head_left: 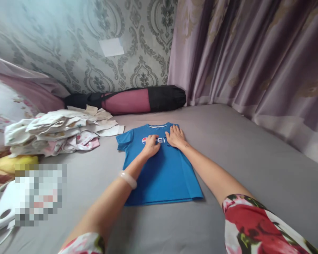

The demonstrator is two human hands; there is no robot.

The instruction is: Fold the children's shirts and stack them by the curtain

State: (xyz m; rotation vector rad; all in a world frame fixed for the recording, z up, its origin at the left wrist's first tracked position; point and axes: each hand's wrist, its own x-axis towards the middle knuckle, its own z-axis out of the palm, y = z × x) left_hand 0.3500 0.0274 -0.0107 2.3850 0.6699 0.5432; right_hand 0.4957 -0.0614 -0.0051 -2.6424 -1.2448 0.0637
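Note:
A blue short-sleeved T-shirt (156,176) lies front up on the grey bed sheet, its neckline away from me. White letters and a round red, white and blue logo cross its chest, partly covered by my hands. My left hand (151,145) rests on the chest print, fingers slightly bent and thumb apart. Flat on the shirt's right shoulder lies my right hand (175,136), fingers stretched out. The left sleeve is spread outward; on the right no sleeve sticks out, and the fabric there is partly hidden by my hand. A pale bangle (127,180) circles my left wrist.
To the left is a pile of light-coloured clothes (61,128), with a yellow cloth item (16,163) nearer me. A white device (9,204) with a cable sits at front left, partly blurred out. Along the wall lies a long pink and black bag (127,101); purple curtains (227,53) hang right.

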